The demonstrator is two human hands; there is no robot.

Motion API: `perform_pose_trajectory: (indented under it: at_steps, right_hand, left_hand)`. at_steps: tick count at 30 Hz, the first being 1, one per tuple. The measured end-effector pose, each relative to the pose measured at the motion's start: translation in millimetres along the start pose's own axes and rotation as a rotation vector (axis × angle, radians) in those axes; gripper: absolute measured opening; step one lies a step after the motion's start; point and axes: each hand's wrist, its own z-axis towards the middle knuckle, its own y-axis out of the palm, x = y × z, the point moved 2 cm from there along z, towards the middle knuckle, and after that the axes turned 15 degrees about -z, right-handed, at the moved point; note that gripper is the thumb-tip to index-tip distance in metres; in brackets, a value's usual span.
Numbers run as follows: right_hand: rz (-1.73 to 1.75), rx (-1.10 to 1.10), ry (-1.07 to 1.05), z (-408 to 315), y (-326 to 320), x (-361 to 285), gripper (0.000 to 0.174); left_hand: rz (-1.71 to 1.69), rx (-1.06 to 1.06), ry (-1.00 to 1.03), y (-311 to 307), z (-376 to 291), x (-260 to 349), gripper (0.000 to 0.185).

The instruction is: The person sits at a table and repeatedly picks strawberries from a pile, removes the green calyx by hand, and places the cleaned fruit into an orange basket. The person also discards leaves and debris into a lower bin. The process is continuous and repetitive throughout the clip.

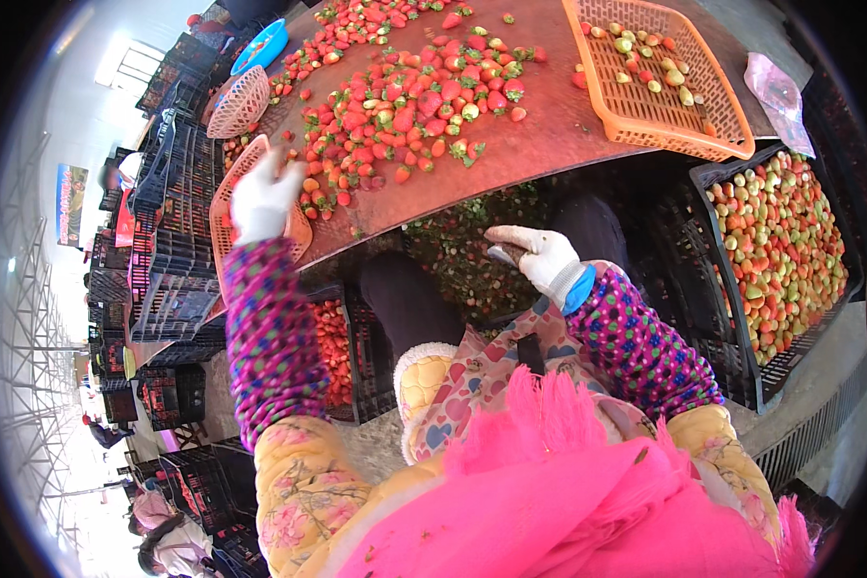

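Note:
My left hand [264,196], in a white glove and blurred, is raised over a salmon-pink plastic basket [222,206] at the table's left corner. Its fingers are apart and nothing shows between them. My right hand [549,259], also gloved in white, hovers above my lap with its forefinger stretched out. A small greyish shape lies along its soiled thumb; whether this is a tool cannot be made out. Before me, a large heap of strawberries [404,108], many with green caps, spreads over the reddish-brown table [527,148]. Leafy strawberry trimmings [469,267] lie below the table edge.
An orange basket [600,94] with pale strawberries stands right on the table, beside a plastic bag [777,94]. Black crates of strawberries flank my legs, one right [748,347], one left [354,347]. A pink basket [240,105], blue basin [261,47] and stacked crates [173,231] stand left.

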Motion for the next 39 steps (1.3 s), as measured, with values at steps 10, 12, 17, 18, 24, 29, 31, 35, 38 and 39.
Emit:
perform_pose_trajectory:
  at_steps: [10, 12, 17, 18, 24, 29, 31, 35, 38, 39]
  right_hand:
    - [-0.006, 0.051, 0.004, -5.8, -9.4, -13.2, 0.026]
    - [-0.059, 0.063, -0.031, -2.6, -11.5, -19.5, 0.028]
    - [0.088, 0.064, -0.132, 21.6, 1.1, -41.9, 0.047]
    - [0.422, 0.005, -0.183, 24.9, 6.8, -47.4, 0.051]
    - [0.482, 0.107, -0.204, 10.6, 1.2, -64.2, 0.048]
    - [0.445, 0.049, -0.318, -5.1, -5.9, -73.7, 0.059]
    - [0.509, 0.039, -0.328, -10.5, -9.6, -73.9, 0.057]
    - [-0.095, 0.242, -0.367, -13.3, -12.6, -76.4, 0.051]
    - [-0.309, 0.383, -0.451, -13.2, -13.7, -78.7, 0.044]
    - [-0.336, 0.399, -0.444, -11.8, -14.2, -77.9, 0.043]
  left_hand:
    - [0.267, -0.371, -0.175, 137.7, 65.9, -15.2, 0.047]
    - [-0.094, -0.161, -0.112, 120.3, 46.2, -9.0, 0.049]
    - [-1.365, -0.202, -0.320, 114.3, -39.9, 48.6, 0.053]
    - [-1.433, -0.268, -0.301, 117.5, -55.5, 63.7, 0.054]
    - [-1.357, -0.467, -0.336, 113.2, -99.3, 107.4, 0.046]
    - [-1.672, -0.373, -0.444, 120.7, -113.3, 111.1, 0.040]
    - [-1.801, -0.335, -0.495, 128.5, -119.2, 112.5, 0.043]
    - [-1.931, -0.250, -0.471, 136.7, -130.1, 123.3, 0.039]
    - [-1.683, -0.149, -0.477, 135.4, -137.1, 132.6, 0.041]
    - [-1.542, -0.096, -0.466, 135.7, -140.1, 136.0, 0.043]
